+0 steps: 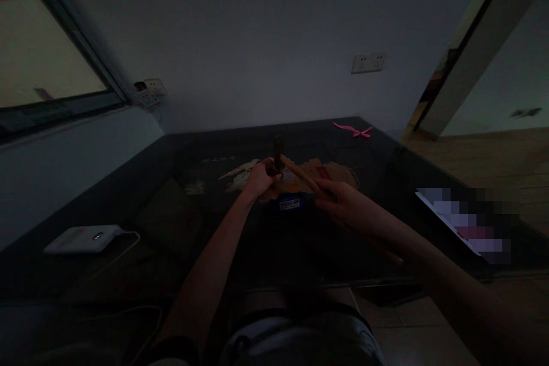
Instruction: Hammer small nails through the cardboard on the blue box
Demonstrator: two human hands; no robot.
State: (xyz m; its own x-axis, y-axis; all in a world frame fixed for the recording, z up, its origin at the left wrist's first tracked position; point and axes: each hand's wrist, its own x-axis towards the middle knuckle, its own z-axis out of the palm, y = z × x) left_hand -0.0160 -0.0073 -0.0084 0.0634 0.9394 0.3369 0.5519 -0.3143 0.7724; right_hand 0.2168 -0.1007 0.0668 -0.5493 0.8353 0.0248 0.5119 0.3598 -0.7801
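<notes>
My right hand (338,197) is closed around the wooden handle of a hammer (302,176). Its dark head stands upright just beside the fingers of my left hand (261,180). That left hand is closed, with thumb and fingers drawn together near the hammer head; what they hold is too dark and small to make out. Both hands are over a torn brown cardboard piece (337,170) on the dark table (240,240). Just in front of the fingers sits a blue box (291,202) with a pale label, partly hidden in shadow.
At the left lies a white power bank (83,239) with a cable attached. A pink ribbon (360,132) is near the back right edge. Toward the right edge there is a flat, blurred-out item (450,223). A wall with sockets (369,62) stands behind the table.
</notes>
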